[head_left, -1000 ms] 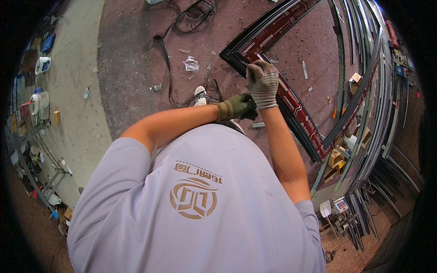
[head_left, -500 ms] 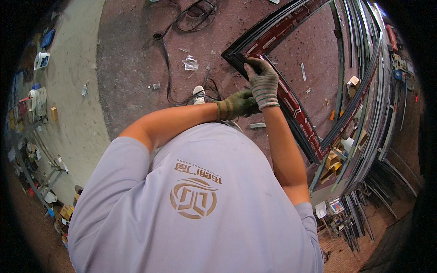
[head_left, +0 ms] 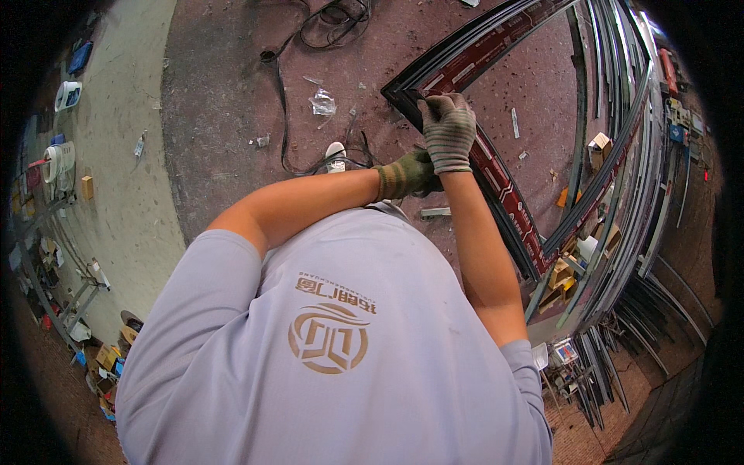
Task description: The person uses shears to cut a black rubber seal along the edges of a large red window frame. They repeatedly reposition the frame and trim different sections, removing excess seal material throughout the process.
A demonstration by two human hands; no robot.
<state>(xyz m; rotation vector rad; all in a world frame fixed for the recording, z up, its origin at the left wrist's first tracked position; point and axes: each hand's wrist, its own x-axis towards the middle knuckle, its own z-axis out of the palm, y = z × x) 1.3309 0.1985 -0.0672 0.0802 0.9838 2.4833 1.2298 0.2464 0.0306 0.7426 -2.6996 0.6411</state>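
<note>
As the left hand (head_left: 404, 174) shifts rightward, the right hand (head_left: 451, 133) lingers.

Our right hand (head_left: 452, 138) sits at the corner of the dark frame (head_left: 504, 190), whose bars block a low sweep ahead and to the right. Our left hand (head_left: 403, 176) crowds the right wrist, leaving us little room between them. Beyond the right bar, we have wide room over the floor (head_left: 535, 93) inside the frame, up to the long strips (head_left: 648, 182) and small box (head_left: 598, 149). Leftward, we can pass above the floor, where a black cable (head_left: 285, 116) and plastic scrap (head_left: 322, 103) lie low.
</note>
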